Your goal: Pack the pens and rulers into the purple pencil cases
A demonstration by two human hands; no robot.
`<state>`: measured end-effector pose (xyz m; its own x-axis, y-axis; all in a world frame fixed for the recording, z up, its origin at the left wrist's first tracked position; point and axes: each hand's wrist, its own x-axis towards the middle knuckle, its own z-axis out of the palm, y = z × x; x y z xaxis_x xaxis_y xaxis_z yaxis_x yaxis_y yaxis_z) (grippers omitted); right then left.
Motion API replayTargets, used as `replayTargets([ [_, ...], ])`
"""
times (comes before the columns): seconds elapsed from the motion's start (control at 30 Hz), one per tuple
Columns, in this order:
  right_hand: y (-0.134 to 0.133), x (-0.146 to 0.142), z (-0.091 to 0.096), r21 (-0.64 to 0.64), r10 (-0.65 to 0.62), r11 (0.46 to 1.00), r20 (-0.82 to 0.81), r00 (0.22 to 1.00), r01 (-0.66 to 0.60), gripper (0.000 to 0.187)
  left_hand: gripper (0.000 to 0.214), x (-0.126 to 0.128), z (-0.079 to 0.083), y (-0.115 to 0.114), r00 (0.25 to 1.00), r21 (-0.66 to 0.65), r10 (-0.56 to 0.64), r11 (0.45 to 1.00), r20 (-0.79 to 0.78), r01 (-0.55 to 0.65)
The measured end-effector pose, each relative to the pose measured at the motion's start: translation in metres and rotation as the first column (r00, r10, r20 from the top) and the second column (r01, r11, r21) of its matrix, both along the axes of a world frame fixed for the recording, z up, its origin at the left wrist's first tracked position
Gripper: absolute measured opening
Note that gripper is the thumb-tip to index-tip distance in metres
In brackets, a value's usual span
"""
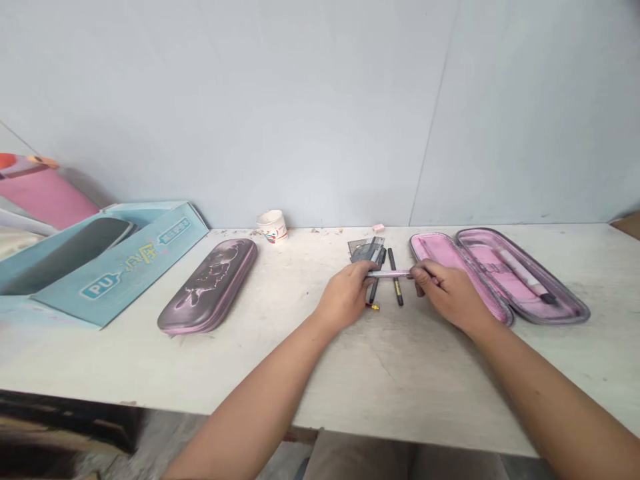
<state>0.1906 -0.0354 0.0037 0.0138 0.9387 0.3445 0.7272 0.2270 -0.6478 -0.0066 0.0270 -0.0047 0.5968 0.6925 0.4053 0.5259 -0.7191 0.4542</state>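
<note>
Bare forearms (260,393) reach forward; left hand (343,297) and right hand (453,297) both pinch a slim pale-pink pen (387,274) crosswise above the white tabletop (300,360). Slim black pens (397,287) and grey translucent rulers (365,250) lie outside; open pink-lined zip case (563,299) holds one white, black-tipped marker (525,273).

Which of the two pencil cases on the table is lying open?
The pink-lined pencil case at the right, its halves spread apart; the left one is closed.
</note>
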Motion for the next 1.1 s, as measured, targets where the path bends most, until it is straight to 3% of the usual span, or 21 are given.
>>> replayTargets([
  [0.23,-0.0001,0.0019,-0.0018,0.063,-0.003,0.998,0.064,0.998,-0.001,0.022,0.021,-0.0006,-0.003,0.0015,1.0,0.007,0.016,1.0,0.026,-0.016],
  [0.37,0.0002,0.0028,-0.0042,0.038,-0.009,0.999,0.099,0.995,0.005,0.03,0.021,-0.0004,-0.0034,0.0012,1.0,0.02,-0.001,1.0,0.027,0.0],
  [0.53,0.0003,0.0024,-0.0067,0.158,-0.017,0.987,0.119,0.993,-0.002,0.024,0.021,0.0004,-0.0036,0.0004,0.998,0.017,0.024,1.0,0.055,-0.025],
  [0.73,-0.001,0.003,-0.0035,0.083,-0.069,0.995,0.167,0.983,0.056,0.041,0.024,0.0011,-0.0028,-0.0016,0.997,0.014,-0.038,0.999,0.068,0.037],
  [0.97,-0.0024,0.0015,-0.0007,0.133,-0.046,0.991,0.091,0.995,0.033,0.024,0.026,0.0024,-0.0022,-0.0025,0.995,-0.023,-0.04,0.999,0.097,0.042],
  [1.1,-0.0023,0.0031,-0.0005,0.066,-0.113,0.992,0.108,0.988,0.107,0.036,0.03,0.0037,-0.0019,-0.0041,0.992,-0.037,-0.077,0.996,0.096,0.081],
])
